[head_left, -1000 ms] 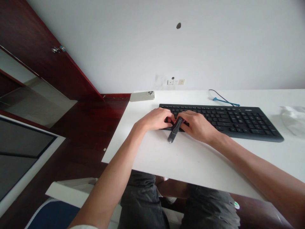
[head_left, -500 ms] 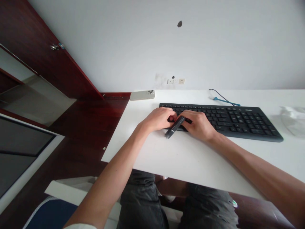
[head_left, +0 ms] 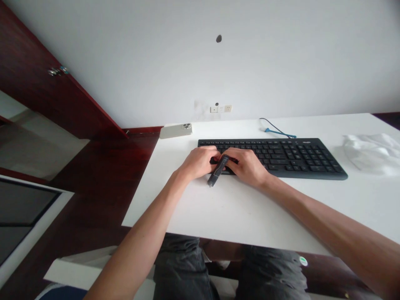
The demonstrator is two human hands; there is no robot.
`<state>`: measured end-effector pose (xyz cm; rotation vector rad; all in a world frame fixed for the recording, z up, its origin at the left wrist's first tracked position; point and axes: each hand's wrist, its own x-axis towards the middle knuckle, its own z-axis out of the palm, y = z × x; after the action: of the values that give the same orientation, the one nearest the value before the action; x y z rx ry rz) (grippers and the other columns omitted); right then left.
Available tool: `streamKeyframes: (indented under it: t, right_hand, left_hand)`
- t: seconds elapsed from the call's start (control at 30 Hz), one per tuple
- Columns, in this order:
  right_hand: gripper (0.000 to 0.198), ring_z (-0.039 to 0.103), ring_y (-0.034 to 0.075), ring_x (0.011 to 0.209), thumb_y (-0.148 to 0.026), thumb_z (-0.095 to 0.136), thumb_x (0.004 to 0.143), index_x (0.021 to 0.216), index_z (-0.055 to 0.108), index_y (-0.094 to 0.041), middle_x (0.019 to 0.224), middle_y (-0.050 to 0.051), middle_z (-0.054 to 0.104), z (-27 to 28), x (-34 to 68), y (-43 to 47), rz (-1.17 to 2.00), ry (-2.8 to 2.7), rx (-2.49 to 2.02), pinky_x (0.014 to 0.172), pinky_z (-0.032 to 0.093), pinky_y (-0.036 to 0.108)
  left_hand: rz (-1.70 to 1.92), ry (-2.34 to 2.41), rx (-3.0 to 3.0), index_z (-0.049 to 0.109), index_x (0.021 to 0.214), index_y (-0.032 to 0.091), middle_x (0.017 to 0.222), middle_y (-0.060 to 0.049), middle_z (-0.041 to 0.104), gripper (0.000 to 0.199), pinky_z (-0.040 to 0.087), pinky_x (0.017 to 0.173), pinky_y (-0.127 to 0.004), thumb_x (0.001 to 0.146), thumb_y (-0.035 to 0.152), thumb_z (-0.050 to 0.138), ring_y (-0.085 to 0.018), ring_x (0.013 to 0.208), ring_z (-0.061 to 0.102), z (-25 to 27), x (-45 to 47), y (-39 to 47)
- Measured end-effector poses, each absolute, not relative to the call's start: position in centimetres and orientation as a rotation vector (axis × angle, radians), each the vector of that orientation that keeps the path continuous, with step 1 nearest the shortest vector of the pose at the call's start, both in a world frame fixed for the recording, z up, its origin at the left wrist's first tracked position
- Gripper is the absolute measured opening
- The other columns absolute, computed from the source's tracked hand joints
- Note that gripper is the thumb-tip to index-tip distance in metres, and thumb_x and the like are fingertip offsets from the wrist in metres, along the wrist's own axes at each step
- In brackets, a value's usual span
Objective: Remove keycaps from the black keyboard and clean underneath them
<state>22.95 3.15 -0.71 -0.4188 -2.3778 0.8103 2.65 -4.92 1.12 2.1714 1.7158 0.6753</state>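
Observation:
A black keyboard [head_left: 281,156] lies on the white table [head_left: 237,208]. Over its left end, my left hand [head_left: 201,161] is closed, with the fingers curled down at the keys. Close beside it, my right hand [head_left: 245,164] is closed too, its thumb and fingers pinching a slim black stick-like tool [head_left: 218,171]. The tool slants down toward me past the keyboard's front edge, and its small tip looks pale. My hands hide the keys beneath them. What the left fingertips hold, if anything, is hidden.
A phone [head_left: 176,131] lies at the table's far left corner. Behind the keyboard are a thin blue stick with a flared end [head_left: 279,133] and a dark cable [head_left: 271,123]. Crumpled white plastic [head_left: 373,154] sits at the right. Wall sockets [head_left: 221,109] are behind the table.
The camera view has shifted, so the table and keyboard appear further left and more of the right side shows. Both hands stay closed at the keyboard's left end, with the black tool still held.

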Motion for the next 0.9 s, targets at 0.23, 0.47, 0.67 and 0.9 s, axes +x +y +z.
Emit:
streamKeyframes:
  t: [0.23,0.47,0.67,0.9]
  right_hand:
    - [0.02,0.067,0.019,0.081,-0.004,0.054,0.092,0.087,0.067,-0.02,0.089,0.004,0.073,-0.8,22.3,3.5,0.813,-2.338,-0.487,0.076,0.048,0.028]
    - [0.019,0.067,0.021,0.085,-0.005,0.057,0.093,0.093,0.07,-0.02,0.088,0.006,0.074,-1.1,22.3,3.8,0.799,-2.346,-0.489,0.08,0.049,0.03]
    - [0.022,0.069,0.021,0.086,-0.003,0.055,0.092,0.092,0.07,-0.02,0.09,0.005,0.075,-1.0,22.3,3.7,0.823,-2.302,-0.475,0.082,0.05,0.03]
    - [0.022,0.072,0.021,0.088,-0.005,0.057,0.092,0.09,0.073,-0.021,0.094,0.005,0.079,-0.8,22.2,3.7,0.865,-2.283,-0.48,0.082,0.051,0.029]
  left_hand:
    - [0.752,1.821,2.409,0.067,0.134,0.016,0.147,-0.014,0.066,0.037,0.046,0.121,-0.047,0.099,0.027,0.066,-0.03,0.141,0.058,-0.9,3.9,-4.7]
    - [0.58,1.866,2.45,0.044,0.163,0.021,0.173,-0.01,0.043,0.054,0.03,0.135,-0.051,0.109,0.027,0.045,-0.025,0.164,0.035,-2.7,4.3,-4.9]
    - [0.563,1.904,2.518,0.039,0.166,0.017,0.175,-0.013,0.038,0.057,0.029,0.136,-0.049,0.112,0.032,0.041,-0.024,0.166,0.03,-3.1,4.2,-5.1]
    - [0.545,1.885,2.526,0.038,0.167,0.017,0.175,-0.012,0.037,0.057,0.027,0.137,-0.047,0.112,0.031,0.04,-0.023,0.166,0.029,-3.3,3.9,-5.1]
